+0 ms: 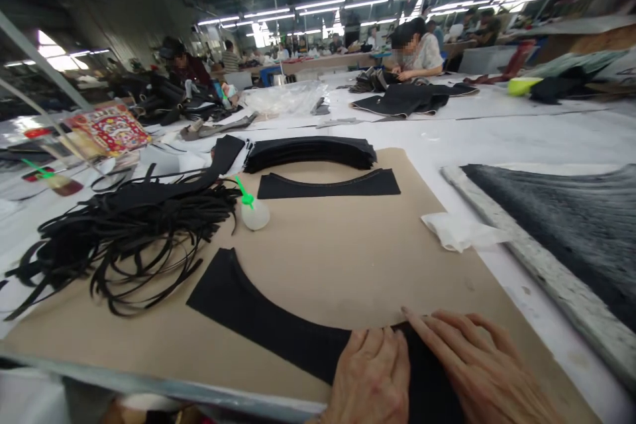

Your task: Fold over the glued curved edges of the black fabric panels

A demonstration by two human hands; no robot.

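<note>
A curved black fabric piece lies on a brown paper sheet at the near edge of the table. My left hand rests flat on its right part, fingers together and stretched out. My right hand lies flat beside it on the same piece, fingers spread and pointing left. Neither hand holds anything. A second curved black piece lies farther back on the paper, with a stack of like pieces behind it.
A tangle of black strips covers the left of the paper. A small bottle with a green tip stands beside it. A crumpled white cloth and a dark slab lie right. Other people work at far tables.
</note>
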